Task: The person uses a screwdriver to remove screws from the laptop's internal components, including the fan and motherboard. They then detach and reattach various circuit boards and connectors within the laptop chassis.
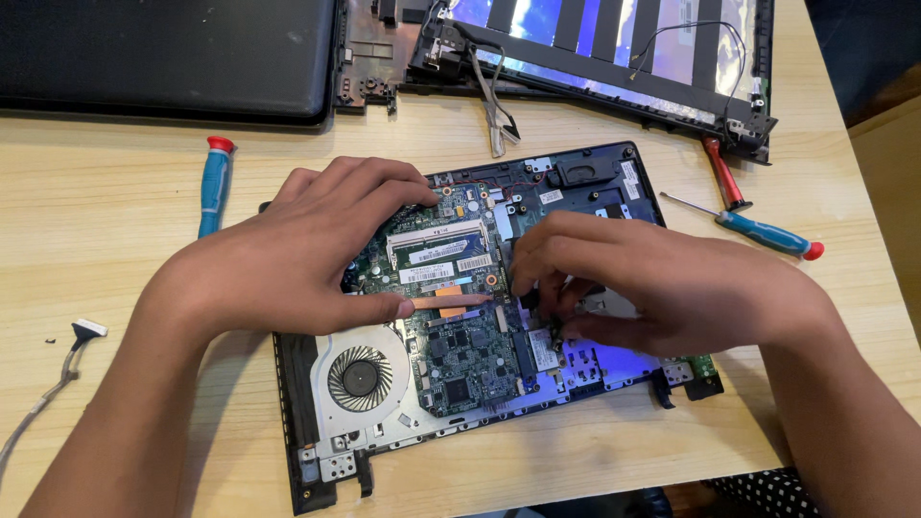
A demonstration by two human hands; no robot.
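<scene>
Left hand [297,254]: open, flat on the green circuit board [451,317] of the opened black laptop base [297,422], mid frame.
Right hand [652,283]: fingertips pinch a small part on the board; what it is, I cannot tell.
Nearby: round grey fan [360,377] lower left.

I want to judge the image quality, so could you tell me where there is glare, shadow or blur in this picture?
Head view: sharp overall; bluish glare on the screen panel and the laptop base's front edge; soft shadows under the left hand and right hand; no noticeable motion blur.

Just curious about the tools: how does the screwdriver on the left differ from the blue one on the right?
The left screwdriver stands nearly upright in the picture, red cap at the top; the right screwdriver lies slanted, red cap at lower right. The left one's shaft is not visible; the right one's thin metal shaft shows plainly. Both have blue handles and lie untouched on the wooden table.
</scene>
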